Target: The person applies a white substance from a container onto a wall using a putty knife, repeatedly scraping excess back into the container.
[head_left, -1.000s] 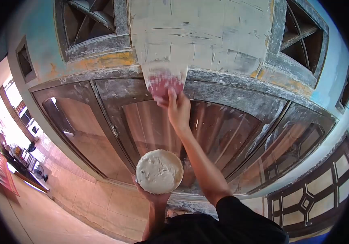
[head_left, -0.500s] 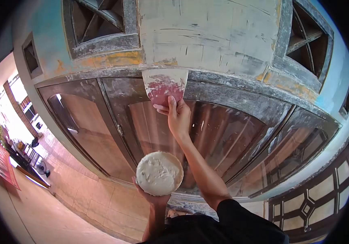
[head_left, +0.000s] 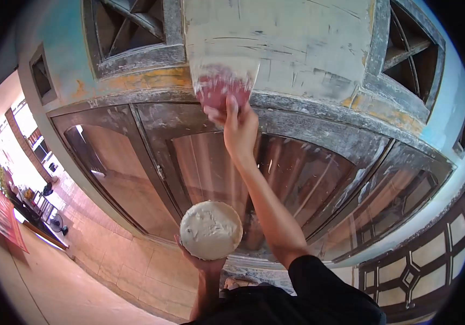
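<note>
My right hand (head_left: 239,130) grips a red putty scraper (head_left: 223,93), thumb on its near face and fingers behind. White paste smears the scraper's blade, which lies over the lower part of the pale, patched wall panel (head_left: 297,40), just above the wooden door frame. Motion blurs the blade, and its exact contact with the wall is hard to make out. Lower down, my left hand (head_left: 206,264) supports a round container (head_left: 237,226) from beneath. Thick off-white putty (head_left: 208,232) fills it, with a lumpy, scooped surface. The fingers under the container are mostly hidden.
Wooden doors with glass panes (head_left: 303,173) stand right in front of me. Vent openings with crossed slats (head_left: 132,24) flank the panel. A tiled floor (head_left: 119,265) runs left towards a standing fan (head_left: 56,222). Another dark panelled door (head_left: 422,265) is at lower right.
My right hand and the scraper have moved up, from the door frame's top edge onto the wall panel. The left hand and the container have hardly moved.
</note>
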Available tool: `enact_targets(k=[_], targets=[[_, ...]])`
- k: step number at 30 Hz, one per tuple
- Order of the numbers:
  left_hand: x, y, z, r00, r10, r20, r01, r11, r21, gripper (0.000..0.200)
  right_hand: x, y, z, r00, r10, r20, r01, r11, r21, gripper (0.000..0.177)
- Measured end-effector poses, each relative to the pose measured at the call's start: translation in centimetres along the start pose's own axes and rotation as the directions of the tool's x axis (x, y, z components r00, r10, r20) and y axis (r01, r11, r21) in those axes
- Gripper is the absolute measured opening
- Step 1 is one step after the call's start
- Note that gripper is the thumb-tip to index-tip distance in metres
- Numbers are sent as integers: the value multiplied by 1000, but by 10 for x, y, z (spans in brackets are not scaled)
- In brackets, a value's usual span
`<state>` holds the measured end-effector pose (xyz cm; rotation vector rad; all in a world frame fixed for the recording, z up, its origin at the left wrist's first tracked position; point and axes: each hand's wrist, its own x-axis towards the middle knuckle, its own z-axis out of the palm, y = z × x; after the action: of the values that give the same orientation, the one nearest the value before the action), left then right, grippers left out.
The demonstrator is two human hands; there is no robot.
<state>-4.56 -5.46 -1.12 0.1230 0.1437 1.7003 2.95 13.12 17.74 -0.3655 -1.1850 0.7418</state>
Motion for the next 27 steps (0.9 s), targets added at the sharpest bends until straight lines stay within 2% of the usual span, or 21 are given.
enact_targets(k=[2, 4, 5, 6, 8, 12, 15, 17, 18, 20, 21, 23, 26, 27], targets=[[1, -1, -1, 1000, 1, -18, -1, 1000, 23, 66, 8, 4, -5, 1000, 3, -5, -3, 998, 57, 31], [2, -4, -3, 1000, 12, -9, -11, 999, 39, 66, -10, 19, -19, 994, 62, -89, -67, 996, -61, 31], [4, -6, -2, 1000, 29, 5, -29, 998, 54, 67, -27, 21, -28, 990, 126, -68, -131, 989, -72, 32], [5, -8, -2, 1000, 28, 10, -28, 998, 51, 67, -42, 24, -35, 990, 121, -66, -126, 989, -73, 32], [4, -8, -1, 999, 25, 43, -28, 996, 84, 68, -61, 32, -45, 981, 178, -77, -177, 984, 23, 31], [4, -13, 3, 998, 45, 44, -50, 991, 127, 68, -14, -26, -41, 998, 32, -53, -35, 997, -63, 30], [4, -13, 3, 1000, -21, 5, 21, 996, 85, 72, 8, -18, -55, 998, 6, -65, -4, 1000, 29, 26], [8, -15, -4, 1000, -7, 18, 5, 998, 65, 67, -9, 16, -81, 994, 26, -107, -64, 926, -372, 27], [9, -16, -1, 1000, -5, 26, 3, 998, 62, 67, -24, 13, -82, 995, 19, -103, -56, 927, -372, 27], [7, -17, 4, 999, 10, 52, -14, 998, 68, 67, -55, 0, -80, 978, 162, -133, -170, 984, -55, 26], [9, -17, 5, 998, 11, 56, -14, 998, 65, 67, -48, -9, -82, 979, 158, -131, -166, 985, -56, 26], [8, -17, 4, 997, -10, 73, 5, 998, 60, 67, -26, -38, -88, 999, -10, -48, -2, 970, -242, 26], [11, -20, 2, 997, -49, 62, 46, 998, 54, 67, 15, -66, -88, 996, 1, -84, -8, 997, -83, 28], [11, -21, 1, 996, -59, 61, 55, 997, 58, 67, 11, -60, -96, 996, -1, -94, -7, 996, -87, 28]])
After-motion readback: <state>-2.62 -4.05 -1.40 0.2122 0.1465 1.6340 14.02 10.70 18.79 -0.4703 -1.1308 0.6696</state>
